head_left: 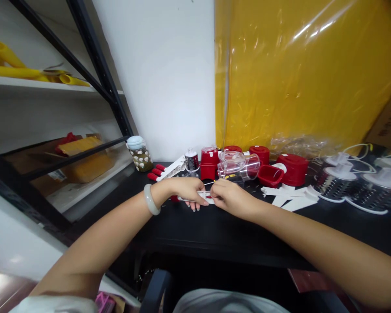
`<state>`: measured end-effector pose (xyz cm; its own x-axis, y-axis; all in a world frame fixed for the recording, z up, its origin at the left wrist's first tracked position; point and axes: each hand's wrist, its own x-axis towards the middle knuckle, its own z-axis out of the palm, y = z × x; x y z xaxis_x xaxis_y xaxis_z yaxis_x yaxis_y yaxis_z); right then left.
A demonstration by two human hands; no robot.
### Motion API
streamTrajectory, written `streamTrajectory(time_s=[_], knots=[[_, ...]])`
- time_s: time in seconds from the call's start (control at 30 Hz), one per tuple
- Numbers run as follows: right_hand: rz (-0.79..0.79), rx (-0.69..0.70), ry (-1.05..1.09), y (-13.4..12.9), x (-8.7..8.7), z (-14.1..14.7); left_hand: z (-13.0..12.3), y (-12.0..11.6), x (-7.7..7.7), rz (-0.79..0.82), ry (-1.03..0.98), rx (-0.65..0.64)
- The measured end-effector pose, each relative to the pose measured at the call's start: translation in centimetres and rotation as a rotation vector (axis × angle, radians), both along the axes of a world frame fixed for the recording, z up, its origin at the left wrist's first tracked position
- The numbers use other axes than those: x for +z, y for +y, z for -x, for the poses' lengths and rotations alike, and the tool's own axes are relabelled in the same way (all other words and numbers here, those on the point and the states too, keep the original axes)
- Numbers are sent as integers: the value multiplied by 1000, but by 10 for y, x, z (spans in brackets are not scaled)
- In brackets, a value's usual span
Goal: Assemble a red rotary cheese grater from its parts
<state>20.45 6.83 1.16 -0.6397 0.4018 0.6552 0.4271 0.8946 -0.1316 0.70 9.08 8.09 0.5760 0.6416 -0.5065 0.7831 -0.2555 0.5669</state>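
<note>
The left hand [189, 189] held a white part [202, 196] just above the black table [195, 230], its thumb on the near side and its fingers reaching underneath, closed around it with little gap. The right hand [228, 198] came in from the other side, palm down, fingers bent and drawn into a tight pinch on the right end; the very tips were hidden. Held from both sides, the part was probably steadied against twisting, the left hand bearing it and the right doing the finer work. A red tip [174, 198] showed left of it, though whether it was joined on could not be told. Behind the hands, the clear housing [236, 164] and red tray [270, 175] sat close, likely set there for an easy reach, so there was little room to move away from the body. The red handles [157, 171] fanned out beyond the left hand, and the white strips [295, 198] lay above the right forearm, with the large drums [337, 178] farther right, limiting sideways sweeps. The easiest room was toward the body, where dark tabletop ran from the hands to the front edge; anything small slipping that way could roll off.
</note>
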Motion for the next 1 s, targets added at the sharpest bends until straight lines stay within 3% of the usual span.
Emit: streamTrajectory(time_s=[0.3,0.5,0.7,0.93,1.0], knots=[[152,-11,145,0,5,-4,7,6,-5,-1,4,-28],[39,-26,16,-10,8,-4,4,3,4,5,-12,-72],[34,-74,-148,-21,16,-4,0,1,14,-67,57,-143],[-17,-191,-262,-14,7,4,-7,1,19,-85,136,-153],[-19,-205,-257,-13,4,7,-7,2,19,-153,172,-193]])
